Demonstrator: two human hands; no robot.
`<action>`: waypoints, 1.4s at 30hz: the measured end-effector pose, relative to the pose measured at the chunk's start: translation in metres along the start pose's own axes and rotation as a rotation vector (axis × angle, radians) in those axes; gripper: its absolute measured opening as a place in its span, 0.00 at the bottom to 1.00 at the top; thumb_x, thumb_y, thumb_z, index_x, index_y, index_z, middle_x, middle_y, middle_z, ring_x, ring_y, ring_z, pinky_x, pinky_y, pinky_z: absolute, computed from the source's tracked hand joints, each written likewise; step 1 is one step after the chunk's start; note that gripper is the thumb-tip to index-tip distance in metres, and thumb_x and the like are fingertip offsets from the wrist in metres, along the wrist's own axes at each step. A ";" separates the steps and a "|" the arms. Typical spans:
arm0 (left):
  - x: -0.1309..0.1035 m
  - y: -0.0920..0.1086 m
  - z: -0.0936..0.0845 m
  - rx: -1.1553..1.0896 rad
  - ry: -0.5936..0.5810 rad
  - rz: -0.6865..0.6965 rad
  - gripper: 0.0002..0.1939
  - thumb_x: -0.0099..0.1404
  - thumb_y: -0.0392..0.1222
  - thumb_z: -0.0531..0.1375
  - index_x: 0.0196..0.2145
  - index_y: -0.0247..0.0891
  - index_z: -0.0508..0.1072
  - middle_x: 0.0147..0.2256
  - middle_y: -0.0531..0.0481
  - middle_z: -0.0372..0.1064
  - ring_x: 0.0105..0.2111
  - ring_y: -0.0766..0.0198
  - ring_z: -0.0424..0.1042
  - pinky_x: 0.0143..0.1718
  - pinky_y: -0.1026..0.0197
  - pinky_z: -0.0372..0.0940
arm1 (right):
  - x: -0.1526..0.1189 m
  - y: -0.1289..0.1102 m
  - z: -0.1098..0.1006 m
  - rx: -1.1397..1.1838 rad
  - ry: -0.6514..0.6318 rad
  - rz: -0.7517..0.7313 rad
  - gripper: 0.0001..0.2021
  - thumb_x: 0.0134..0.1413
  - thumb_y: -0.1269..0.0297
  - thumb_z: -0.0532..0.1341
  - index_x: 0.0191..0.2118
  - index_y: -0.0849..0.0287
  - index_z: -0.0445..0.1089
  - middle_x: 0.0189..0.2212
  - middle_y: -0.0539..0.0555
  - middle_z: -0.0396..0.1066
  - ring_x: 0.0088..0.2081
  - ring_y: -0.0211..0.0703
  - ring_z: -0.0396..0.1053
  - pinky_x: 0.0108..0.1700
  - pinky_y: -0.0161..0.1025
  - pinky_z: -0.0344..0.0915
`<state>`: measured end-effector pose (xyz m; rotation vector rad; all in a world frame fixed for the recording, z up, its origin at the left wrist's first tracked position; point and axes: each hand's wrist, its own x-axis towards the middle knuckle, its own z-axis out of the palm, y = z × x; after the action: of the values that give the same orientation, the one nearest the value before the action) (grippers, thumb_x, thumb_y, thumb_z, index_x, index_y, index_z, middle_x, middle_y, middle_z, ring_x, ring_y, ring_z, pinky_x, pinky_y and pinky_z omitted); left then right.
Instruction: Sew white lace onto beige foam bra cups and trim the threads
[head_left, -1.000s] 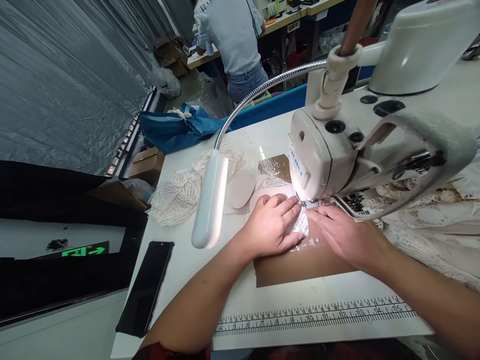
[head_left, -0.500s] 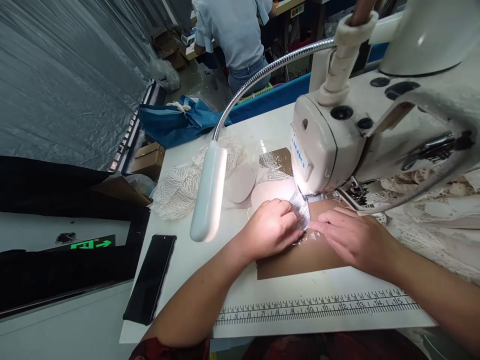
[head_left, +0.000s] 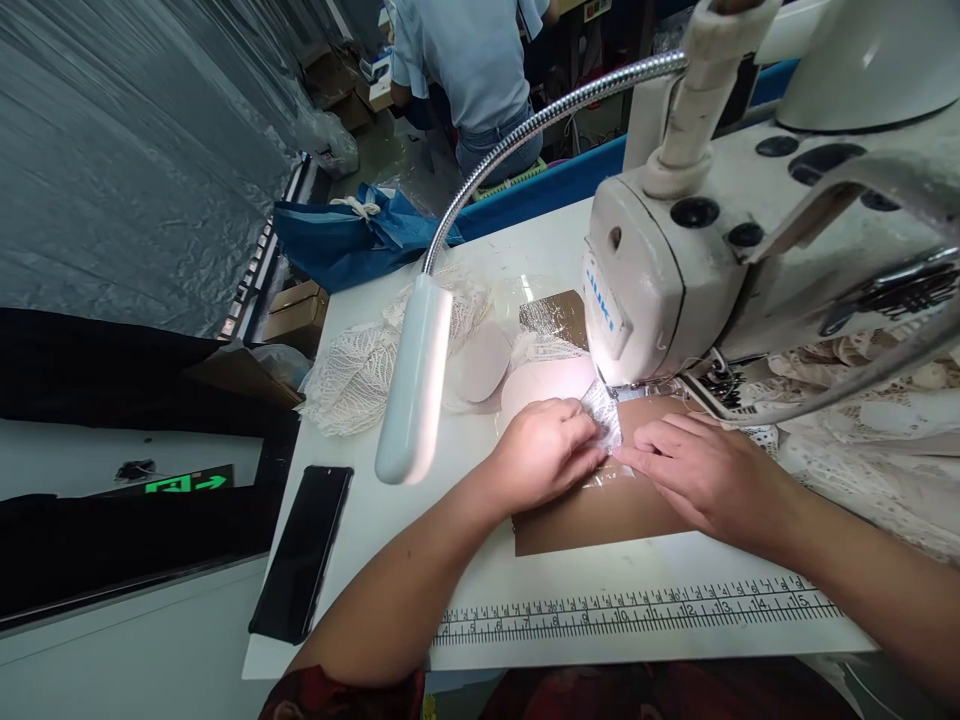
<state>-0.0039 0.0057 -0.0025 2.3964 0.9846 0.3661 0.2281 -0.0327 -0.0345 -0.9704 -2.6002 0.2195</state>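
Observation:
A small white lace piece (head_left: 602, 412) lies under the lamp's light, running up to the presser foot of the white sewing machine (head_left: 637, 275). My left hand (head_left: 551, 455) presses over its left side with curled fingers, closed on it. From the right, my right hand (head_left: 705, 470) reaches its lower corner; thumb and forefinger pinch there, close to the left fingertips. Both hands rest over a brown sheet (head_left: 592, 525) with clear film on it. A pale rounded cup-shaped piece (head_left: 540, 385) lies just beyond my left hand. The needle area is mostly hidden.
A lamp head (head_left: 415, 385) on a bent metal neck hangs left of my hands. White lace (head_left: 349, 380) is heaped behind it. A black phone (head_left: 304, 555) lies at the left edge, a printed ruler (head_left: 637, 615) along the front. Beyond, a person (head_left: 472, 70) sits facing away.
The view has shifted slightly. Both hands stay at the lace piece, with the right fingertips a little closer to the left ones; small white specks between them are now covered.

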 end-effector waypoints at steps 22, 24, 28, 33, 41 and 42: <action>-0.005 -0.011 -0.001 0.241 -0.061 0.286 0.16 0.73 0.48 0.52 0.48 0.42 0.77 0.33 0.47 0.69 0.32 0.63 0.68 0.33 0.60 0.61 | -0.004 0.003 0.000 0.010 0.009 -0.020 0.16 0.59 0.74 0.53 0.48 0.57 0.72 0.30 0.51 0.67 0.31 0.42 0.59 0.36 0.41 0.52; -0.005 -0.010 0.000 0.299 -0.051 0.305 0.17 0.73 0.48 0.51 0.48 0.41 0.76 0.33 0.47 0.69 0.31 0.63 0.67 0.32 0.60 0.60 | -0.006 0.003 0.000 0.036 0.048 -0.014 0.15 0.59 0.75 0.53 0.47 0.57 0.72 0.31 0.52 0.68 0.32 0.42 0.61 0.36 0.41 0.53; -0.006 -0.009 0.001 0.346 -0.046 0.324 0.16 0.73 0.47 0.52 0.48 0.41 0.76 0.33 0.47 0.68 0.31 0.64 0.66 0.31 0.60 0.59 | -0.006 0.002 0.000 0.091 0.101 0.049 0.17 0.59 0.76 0.52 0.48 0.58 0.72 0.34 0.53 0.72 0.34 0.42 0.64 0.36 0.40 0.55; -0.007 -0.008 0.000 0.318 -0.035 0.308 0.16 0.72 0.47 0.52 0.49 0.40 0.76 0.34 0.46 0.70 0.33 0.62 0.67 0.33 0.60 0.62 | -0.001 0.000 -0.003 0.008 0.015 0.032 0.17 0.62 0.75 0.50 0.49 0.57 0.73 0.30 0.52 0.69 0.31 0.42 0.61 0.35 0.40 0.53; 0.001 -0.004 0.003 0.389 0.001 0.231 0.19 0.73 0.47 0.50 0.53 0.34 0.72 0.55 0.43 0.70 0.44 0.57 0.69 0.44 0.55 0.68 | -0.001 -0.002 0.002 -0.037 0.071 0.028 0.16 0.58 0.76 0.51 0.44 0.58 0.74 0.30 0.53 0.67 0.32 0.43 0.60 0.35 0.40 0.52; 0.002 -0.004 0.003 0.417 -0.003 0.225 0.20 0.73 0.47 0.50 0.54 0.34 0.71 0.55 0.43 0.69 0.44 0.57 0.69 0.44 0.54 0.68 | -0.001 -0.002 0.003 -0.036 0.079 0.034 0.16 0.58 0.76 0.51 0.43 0.57 0.74 0.30 0.53 0.67 0.32 0.43 0.60 0.35 0.40 0.52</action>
<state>-0.0035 0.0084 -0.0069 2.8968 0.8572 0.2542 0.2265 -0.0347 -0.0368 -1.0160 -2.5255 0.1406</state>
